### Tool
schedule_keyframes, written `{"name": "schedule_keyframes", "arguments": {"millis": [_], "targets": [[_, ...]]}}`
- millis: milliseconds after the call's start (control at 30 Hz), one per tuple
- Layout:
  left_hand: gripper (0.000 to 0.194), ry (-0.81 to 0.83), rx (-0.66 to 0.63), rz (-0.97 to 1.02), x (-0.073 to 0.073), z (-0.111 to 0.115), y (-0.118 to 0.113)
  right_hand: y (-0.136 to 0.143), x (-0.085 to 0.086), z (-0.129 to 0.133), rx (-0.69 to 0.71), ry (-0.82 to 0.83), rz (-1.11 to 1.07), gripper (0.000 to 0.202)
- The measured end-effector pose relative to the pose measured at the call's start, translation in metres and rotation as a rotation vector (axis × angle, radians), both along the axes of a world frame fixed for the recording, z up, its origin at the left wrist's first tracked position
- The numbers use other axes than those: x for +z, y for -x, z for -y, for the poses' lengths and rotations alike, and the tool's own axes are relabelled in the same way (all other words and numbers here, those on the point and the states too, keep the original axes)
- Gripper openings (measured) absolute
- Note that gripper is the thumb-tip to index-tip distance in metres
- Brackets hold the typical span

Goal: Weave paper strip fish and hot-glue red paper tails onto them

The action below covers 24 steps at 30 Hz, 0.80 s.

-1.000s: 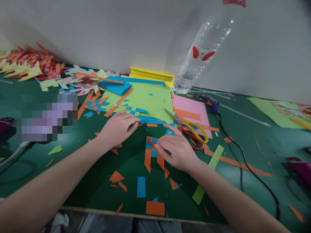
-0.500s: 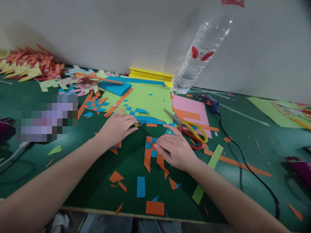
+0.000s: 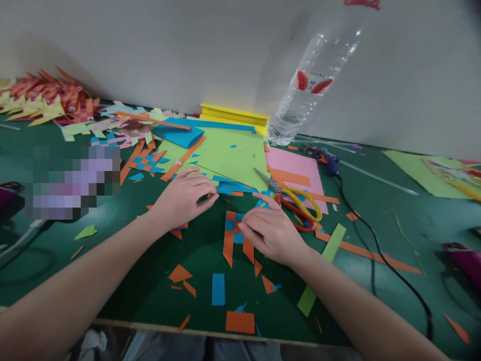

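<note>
One blue-green weave point(image 3: 208, 195) now under left hand point(image 3: 184, 196)

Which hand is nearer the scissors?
Right. The right hand lies just left of the scissors, beside the handles; the left hand rests farther left, on blue paper.

The woven piece point(image 3: 235, 235) lies flat on the green table point(image 3: 394, 220), near its front edge. It is a small checkered square of orange and blue paper strips, with loose orange ends pointing down toward the front edge, cut to slanted tips. Its right side is hidden under the right hand point(image 3: 272, 233). The blue strips point(image 3: 229, 188) lie flat just beyond it, at the lime sheet's near edge, their left end under the left hand point(image 3: 186, 195).
</note>
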<state>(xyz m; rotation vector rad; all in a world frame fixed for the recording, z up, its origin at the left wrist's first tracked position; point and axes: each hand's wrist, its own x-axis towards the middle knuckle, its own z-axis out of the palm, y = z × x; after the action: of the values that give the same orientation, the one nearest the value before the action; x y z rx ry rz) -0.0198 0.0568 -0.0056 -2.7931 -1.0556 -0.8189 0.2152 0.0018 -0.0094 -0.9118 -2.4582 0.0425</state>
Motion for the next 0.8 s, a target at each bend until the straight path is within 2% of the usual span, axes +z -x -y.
{"name": "schedule_keyframes", "arguments": {"millis": [100,200,267,400,533,800], "targets": [[0.033,0.126,-0.042,0.044,0.000,-0.001,0.001,0.000,0.000,0.000,0.004,-0.009,-0.005,0.034],[0.037,0.211,0.048,0.022,-0.003,-0.003,0.004,0.000,0.001,0.000,0.010,-0.025,-0.014,0.032],[0.042,0.241,0.071,-0.053,-0.006,-0.006,0.007,0.000,0.001,0.000,0.018,-0.031,-0.019,0.029],[0.050,0.272,0.038,-0.221,-0.015,-0.010,0.008,0.001,0.001,0.000,0.073,-0.062,-0.044,0.019],[0.050,0.242,0.078,-0.254,-0.017,-0.011,0.008,0.002,0.003,0.001,0.113,-0.057,-0.012,0.018],[0.036,0.122,0.175,-0.194,-0.006,-0.008,0.008,0.002,0.002,0.000,0.137,-0.015,0.035,0.021]]}}
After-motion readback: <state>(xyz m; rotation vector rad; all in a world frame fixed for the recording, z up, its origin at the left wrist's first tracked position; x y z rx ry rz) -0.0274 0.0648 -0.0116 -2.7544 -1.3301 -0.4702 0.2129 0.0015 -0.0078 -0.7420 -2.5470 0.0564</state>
